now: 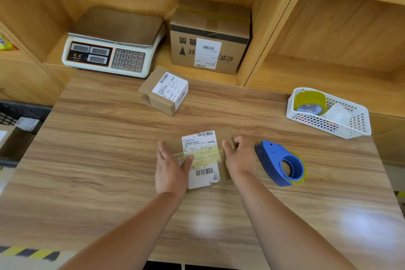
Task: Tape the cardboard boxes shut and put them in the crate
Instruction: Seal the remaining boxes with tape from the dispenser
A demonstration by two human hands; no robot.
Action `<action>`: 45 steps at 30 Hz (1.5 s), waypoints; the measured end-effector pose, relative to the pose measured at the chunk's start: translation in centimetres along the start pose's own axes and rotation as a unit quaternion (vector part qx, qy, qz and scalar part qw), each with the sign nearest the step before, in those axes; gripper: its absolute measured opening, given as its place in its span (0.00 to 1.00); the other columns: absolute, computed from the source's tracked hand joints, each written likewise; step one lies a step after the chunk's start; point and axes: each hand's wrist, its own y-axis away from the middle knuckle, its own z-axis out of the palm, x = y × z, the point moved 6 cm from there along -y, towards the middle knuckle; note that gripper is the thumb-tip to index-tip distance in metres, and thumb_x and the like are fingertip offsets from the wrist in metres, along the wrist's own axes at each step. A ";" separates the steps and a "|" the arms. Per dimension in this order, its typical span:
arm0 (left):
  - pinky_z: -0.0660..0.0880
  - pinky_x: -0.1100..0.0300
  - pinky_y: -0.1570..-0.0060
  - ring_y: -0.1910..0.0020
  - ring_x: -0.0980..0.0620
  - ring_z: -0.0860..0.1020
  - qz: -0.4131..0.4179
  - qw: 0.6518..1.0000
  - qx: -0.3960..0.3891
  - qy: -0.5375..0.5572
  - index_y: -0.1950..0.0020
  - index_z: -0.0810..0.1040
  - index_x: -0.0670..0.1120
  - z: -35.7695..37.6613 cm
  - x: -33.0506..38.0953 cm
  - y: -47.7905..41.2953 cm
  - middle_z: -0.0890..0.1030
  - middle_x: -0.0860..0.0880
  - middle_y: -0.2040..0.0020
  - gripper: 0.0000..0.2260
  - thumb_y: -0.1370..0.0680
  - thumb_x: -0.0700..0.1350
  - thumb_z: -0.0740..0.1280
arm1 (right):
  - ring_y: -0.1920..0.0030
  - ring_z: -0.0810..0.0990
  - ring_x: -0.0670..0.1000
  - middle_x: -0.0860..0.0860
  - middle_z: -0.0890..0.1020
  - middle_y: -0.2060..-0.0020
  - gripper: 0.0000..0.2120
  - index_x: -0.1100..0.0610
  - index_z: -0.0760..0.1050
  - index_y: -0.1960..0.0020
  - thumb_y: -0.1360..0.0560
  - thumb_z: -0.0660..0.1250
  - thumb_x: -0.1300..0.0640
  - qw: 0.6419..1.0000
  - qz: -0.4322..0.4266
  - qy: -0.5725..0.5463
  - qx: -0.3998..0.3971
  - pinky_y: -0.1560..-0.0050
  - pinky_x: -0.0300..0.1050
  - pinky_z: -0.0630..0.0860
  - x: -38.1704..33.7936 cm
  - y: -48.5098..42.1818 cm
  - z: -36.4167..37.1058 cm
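Item: flat box (205,160), brown card w/ white label, lying flat on table (105,160), near centre, right in front of us.
Tape: yellowish strip (206,155) across the label, running approx 9-to-3. Both ends pass under our hands, so we can't tell if they're stuck down over the sides.
Left grip (169,167): released. Fingers straight, palm flat on the box's 9 o'clock side, thumb laid on the strip.
Right grip (237,155): clenched on the box's 3 o'clock edge, thumb on top, fingers curled over the end.
Dispenser (280,163): blue, set down on table just beside right grip, at 3 o'clock of the box; not held.
Crate (22,109): black mesh, off the table's left edge, approx 9 o'clock of the box, well apart. Sth w/ a white label lies inside.
Key relation: crate sits out along the strip's own axis, on our left, so left grip is the nearer one. We judge the carry goes leftward, w/ the left leading.
2nd box (164,91): small, labelled, at 11 o'clock of the flat box, far side of table. Near end looks open, but we can't be sure.
Step (est.): pressing strip down on the flat box; crate drop not yet done.
Misc: scale (114,41) and large box (209,37) on shelf, approx 12 o'clock. White basket (359,126) w/ tape roll (310,102) at 2 o'clock.
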 end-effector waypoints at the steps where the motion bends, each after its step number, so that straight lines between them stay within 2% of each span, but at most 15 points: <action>1: 0.70 0.50 0.39 0.29 0.43 0.64 -0.002 1.000 -0.001 0.005 0.23 0.44 0.41 0.1 0.0 0.0 0.57 0.43 0.24 0.40 0.23 0.54 0.65 | 0.59 0.77 0.52 0.48 0.79 0.61 0.11 0.54 0.72 0.55 0.25 0.65 0.46 1.000 0.000 -0.004 0.001 0.61 0.46 0.72 0.0 -0.2 -0.1; 3: 0.72 0.52 0.47 0.33 0.43 0.68 -0.014 1.000 0.004 0.027 0.23 0.46 0.43 0.0 -0.2 0.0 0.59 0.45 0.25 0.36 0.21 0.53 0.63 | 0.63 0.77 0.52 0.48 0.78 0.65 0.12 0.55 0.71 0.57 0.23 0.64 0.46 1.000 -0.002 -0.008 0.000 0.64 0.45 0.71 0.0 -0.5 -0.2; 5: 0.68 0.57 0.52 0.36 0.44 0.71 -0.039 0.997 0.010 0.063 0.22 0.48 0.45 -0.1 -0.5 -0.1 0.61 0.47 0.25 0.31 0.20 0.51 0.61 | 0.64 0.76 0.52 0.48 0.77 0.67 0.12 0.55 0.72 0.57 0.22 0.62 0.47 1.000 0.001 -0.005 0.002 0.65 0.46 0.71 0.1 -0.6 -0.3; 10: 0.68 0.54 0.44 0.34 0.44 0.70 -0.077 0.990 0.014 0.118 0.22 0.51 0.48 0.0 -1.2 -0.3 0.67 0.47 0.28 0.24 0.17 0.48 0.54 | 0.64 0.76 0.53 0.51 0.78 0.66 0.14 0.57 0.74 0.53 0.20 0.58 0.49 1.000 -0.005 0.003 0.006 0.64 0.47 0.71 0.3 -0.8 -0.7; 13: 0.70 0.51 0.41 0.35 0.43 0.71 -0.083 0.990 0.017 0.112 0.22 0.51 0.49 0.1 -1.3 -0.4 0.69 0.46 0.29 0.23 0.17 0.48 0.50 | 0.56 0.78 0.53 0.51 0.81 0.56 0.13 0.55 0.74 0.45 0.21 0.60 0.48 0.999 -0.020 -0.015 -0.024 0.57 0.48 0.73 0.9 -0.2 -0.5; 16: 0.71 0.49 0.41 0.37 0.42 0.72 -0.087 0.990 0.021 0.109 0.22 0.53 0.49 0.1 -1.4 -0.4 0.71 0.46 0.31 0.22 0.17 0.48 0.49 | 0.44 0.76 0.50 0.48 0.78 0.43 0.26 0.51 0.70 0.33 0.27 0.67 0.42 0.996 -0.046 -0.031 -0.063 0.45 0.47 0.73 1.7 1.1 0.2; 18: 0.72 0.50 0.43 0.38 0.41 0.73 -0.083 0.991 0.029 0.104 0.23 0.54 0.49 0.1 -1.4 -0.4 0.73 0.45 0.32 0.21 0.17 0.48 0.49 | 0.38 0.74 0.50 0.49 0.77 0.38 0.27 0.52 0.69 0.30 0.27 0.68 0.45 0.997 -0.050 -0.049 -0.044 0.40 0.46 0.71 1.9 1.4 0.1; 24: 0.72 0.51 0.46 0.40 0.42 0.75 -0.092 0.989 0.048 0.103 0.23 0.55 0.55 -0.2 -1.8 -0.1 0.75 0.46 0.33 0.21 0.17 0.49 0.49 | 0.40 0.76 0.51 0.51 0.79 0.39 0.19 0.53 0.73 0.33 0.22 0.64 0.51 0.997 -0.031 -0.071 -0.018 0.44 0.43 0.70 1.8 0.9 -0.6; 27: 0.72 0.49 0.44 0.36 0.43 0.72 -0.087 0.991 0.026 0.099 0.22 0.52 0.55 -0.2 -1.8 0.0 0.70 0.47 0.29 0.23 0.17 0.52 0.50 | 0.43 0.78 0.51 0.50 0.81 0.42 0.17 0.51 0.74 0.34 0.21 0.62 0.51 0.998 -0.021 -0.066 -0.003 0.45 0.45 0.73 1.8 0.8 -0.8; 30: 0.68 0.45 0.36 0.28 0.48 0.63 -0.065 0.994 -0.012 0.086 0.22 0.49 0.51 -0.3 -1.7 0.1 0.64 0.49 0.26 0.32 0.22 0.57 0.60 | 0.47 0.80 0.53 0.52 0.82 0.46 0.15 0.50 0.76 0.35 0.20 0.59 0.50 0.998 -0.009 -0.055 0.007 0.48 0.49 0.75 1.9 0.6 -0.9; 33: 0.70 0.44 0.37 0.31 0.47 0.67 -0.085 0.993 -0.032 0.081 0.25 0.54 0.48 -0.1 -2.0 0.5 0.70 0.48 0.31 0.44 0.33 0.64 0.69 | 0.45 0.79 0.54 0.53 0.82 0.44 0.17 0.50 0.74 0.34 0.20 0.58 0.49 0.999 -0.015 -0.028 -0.004 0.48 0.49 0.75 1.8 0.5 -0.8; 36: 0.76 0.53 0.52 0.46 0.49 0.76 -0.127 0.983 -0.047 0.122 0.31 0.60 0.48 0.2 -2.3 1.0 0.76 0.52 0.43 0.35 0.31 0.59 0.72 | 0.37 0.73 0.52 0.51 0.76 0.37 0.30 0.51 0.67 0.28 0.27 0.65 0.41 0.997 -0.062 -0.008 -0.041 0.40 0.52 0.73 1.5 1.7 0.2; 38: 0.71 0.59 0.63 0.54 0.51 0.75 -0.136 0.981 -0.057 0.124 0.35 0.64 0.47 0.3 -2.1 1.0 0.76 0.52 0.48 0.27 0.28 0.54 0.71 | 0.34 0.70 0.52 0.50 0.74 0.35 0.41 0.52 0.62 0.26 0.33 0.67 0.34 0.995 -0.078 -0.002 -0.058 0.38 0.54 0.72 1.4 2.6 0.8; 40: 0.70 0.58 0.63 0.55 0.50 0.75 -0.128 0.982 -0.055 0.124 0.39 0.65 0.47 0.2 -1.9 1.0 0.77 0.51 0.48 0.22 0.26 0.53 0.70 | 0.34 0.71 0.53 0.51 0.75 0.35 0.47 0.52 0.60 0.26 0.37 0.65 0.30 0.996 -0.064 -0.001 -0.067 0.39 0.55 0.73 1.6 2.6 1.0; 45: 0.68 0.58 0.59 0.55 0.49 0.73 -0.109 0.984 -0.048 0.132 0.38 0.66 0.46 0.0 -1.9 1.0 0.74 0.52 0.51 0.18 0.23 0.52 0.66 | 0.38 0.76 0.55 0.51 0.78 0.39 0.36 0.51 0.62 0.26 0.29 0.64 0.36 0.997 -0.034 -0.013 -0.075 0.42 0.54 0.75 1.9 2.2 1.2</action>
